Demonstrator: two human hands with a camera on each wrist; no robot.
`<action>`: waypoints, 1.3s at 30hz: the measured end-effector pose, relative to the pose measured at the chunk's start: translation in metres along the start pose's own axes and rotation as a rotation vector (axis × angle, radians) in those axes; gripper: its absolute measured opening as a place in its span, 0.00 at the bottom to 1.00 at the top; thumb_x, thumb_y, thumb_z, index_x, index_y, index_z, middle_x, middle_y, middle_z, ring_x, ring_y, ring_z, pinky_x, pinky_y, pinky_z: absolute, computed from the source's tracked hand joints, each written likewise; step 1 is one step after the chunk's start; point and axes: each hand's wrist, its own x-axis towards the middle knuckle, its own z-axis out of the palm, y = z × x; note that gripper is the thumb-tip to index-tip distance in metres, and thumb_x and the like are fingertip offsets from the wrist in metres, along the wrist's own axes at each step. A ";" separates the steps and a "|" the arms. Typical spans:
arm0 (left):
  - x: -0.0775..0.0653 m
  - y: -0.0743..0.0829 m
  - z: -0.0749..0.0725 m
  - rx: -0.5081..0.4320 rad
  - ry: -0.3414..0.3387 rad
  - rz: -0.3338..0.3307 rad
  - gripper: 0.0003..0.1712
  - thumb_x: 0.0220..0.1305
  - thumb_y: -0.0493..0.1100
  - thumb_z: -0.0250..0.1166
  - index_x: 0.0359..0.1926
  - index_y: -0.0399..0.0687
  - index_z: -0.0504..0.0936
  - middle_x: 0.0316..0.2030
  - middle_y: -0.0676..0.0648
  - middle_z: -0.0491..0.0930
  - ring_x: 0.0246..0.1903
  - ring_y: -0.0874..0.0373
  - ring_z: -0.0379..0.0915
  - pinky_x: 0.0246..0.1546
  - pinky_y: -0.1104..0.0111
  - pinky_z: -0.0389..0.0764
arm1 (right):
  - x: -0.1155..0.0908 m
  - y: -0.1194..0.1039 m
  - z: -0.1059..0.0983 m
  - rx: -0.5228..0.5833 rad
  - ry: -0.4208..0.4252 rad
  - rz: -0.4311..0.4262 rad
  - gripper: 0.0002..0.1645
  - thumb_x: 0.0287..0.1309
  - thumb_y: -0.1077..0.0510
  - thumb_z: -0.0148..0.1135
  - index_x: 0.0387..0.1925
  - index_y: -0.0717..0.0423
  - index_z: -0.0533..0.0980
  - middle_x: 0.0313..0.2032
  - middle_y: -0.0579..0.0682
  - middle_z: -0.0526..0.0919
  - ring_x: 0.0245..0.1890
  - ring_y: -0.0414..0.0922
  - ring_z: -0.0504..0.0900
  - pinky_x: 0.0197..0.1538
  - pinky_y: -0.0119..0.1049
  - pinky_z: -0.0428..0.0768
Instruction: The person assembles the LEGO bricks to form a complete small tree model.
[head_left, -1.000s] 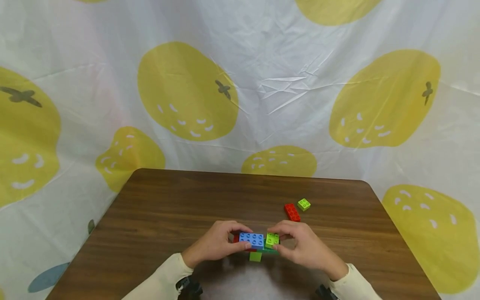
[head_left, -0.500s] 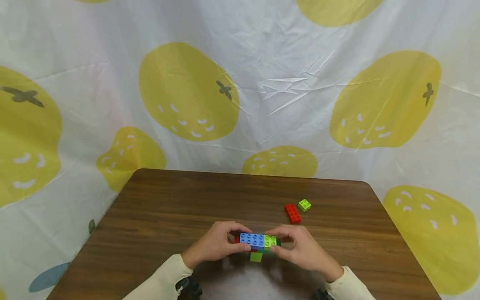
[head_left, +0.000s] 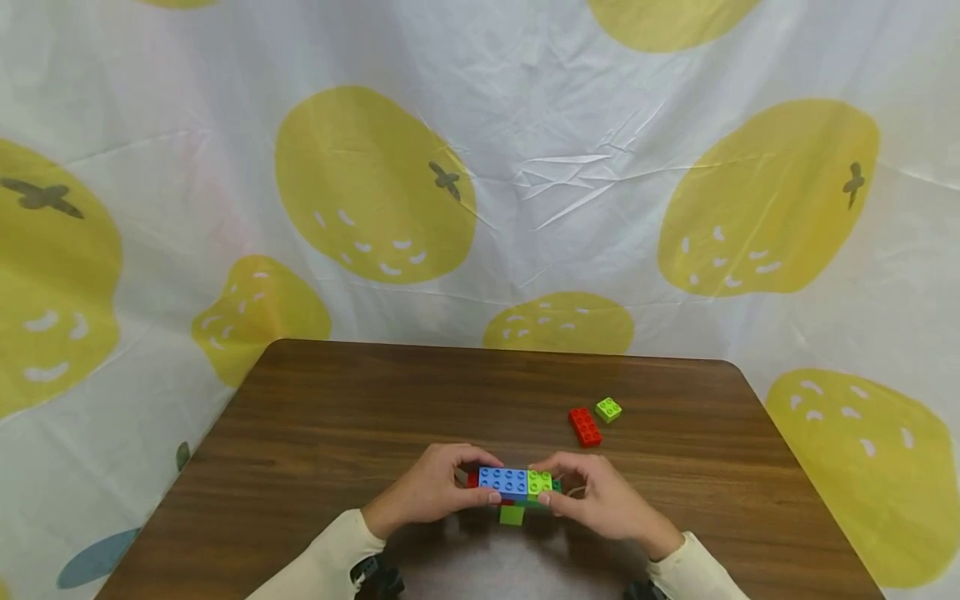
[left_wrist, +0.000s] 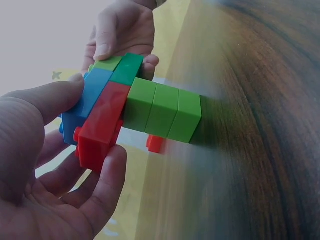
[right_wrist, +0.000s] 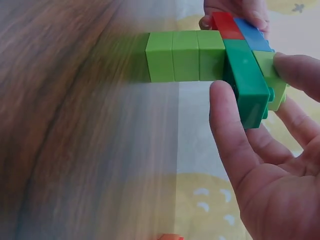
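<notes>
1. The T-shaped brick build (head_left: 512, 515) sits on the near part of the surface (head_left: 405, 392): lime column (left_wrist: 162, 110), red and green bricks across it, blue brick (head_left: 503, 482) and lime brick (head_left: 540, 482) on top.
2. The left hand (head_left: 426, 487), half closed, grips its left end.
3. The right hand (head_left: 609, 500), likewise half closed, grips its right end.
4. Farther right lie a loose red brick (head_left: 585, 427) and loose lime brick (head_left: 608, 409).

indoor tabletop spot, rm type unclear, wood-look tbl (head_left: 405, 400), white cloth backdrop (head_left: 562, 225) w/ yellow fruit print
</notes>
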 end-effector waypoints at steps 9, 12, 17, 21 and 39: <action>-0.001 -0.001 0.000 -0.018 -0.001 -0.013 0.22 0.64 0.54 0.78 0.55 0.53 0.88 0.49 0.51 0.87 0.40 0.66 0.80 0.39 0.74 0.86 | 0.002 -0.001 0.000 -0.043 0.019 -0.021 0.17 0.69 0.57 0.71 0.56 0.55 0.83 0.36 0.53 0.89 0.27 0.36 0.85 0.30 0.35 0.85; -0.002 0.000 0.000 -0.024 -0.002 -0.018 0.22 0.63 0.54 0.78 0.56 0.53 0.88 0.49 0.51 0.87 0.41 0.63 0.81 0.39 0.74 0.86 | 0.001 0.000 0.000 -0.060 0.014 -0.010 0.17 0.69 0.56 0.71 0.56 0.53 0.83 0.38 0.52 0.90 0.29 0.37 0.85 0.33 0.34 0.85; -0.003 0.000 0.000 -0.037 -0.001 -0.019 0.23 0.63 0.53 0.78 0.56 0.52 0.88 0.49 0.50 0.87 0.41 0.63 0.81 0.39 0.74 0.86 | 0.002 -0.001 -0.004 -0.096 -0.015 0.005 0.17 0.70 0.53 0.71 0.57 0.48 0.83 0.42 0.48 0.91 0.35 0.38 0.88 0.39 0.35 0.87; -0.003 0.000 0.000 -0.047 0.005 -0.027 0.22 0.63 0.52 0.79 0.56 0.52 0.88 0.49 0.50 0.87 0.40 0.66 0.81 0.39 0.74 0.86 | 0.006 -0.005 -0.011 -0.132 -0.016 0.014 0.16 0.70 0.51 0.70 0.56 0.48 0.84 0.47 0.48 0.91 0.44 0.39 0.88 0.43 0.37 0.88; -0.005 0.000 -0.001 -0.065 0.007 -0.075 0.23 0.62 0.52 0.79 0.56 0.53 0.87 0.51 0.50 0.87 0.44 0.57 0.83 0.40 0.74 0.86 | 0.023 0.025 -0.038 -0.303 0.282 0.098 0.13 0.66 0.51 0.74 0.50 0.48 0.86 0.45 0.43 0.90 0.42 0.40 0.85 0.45 0.33 0.83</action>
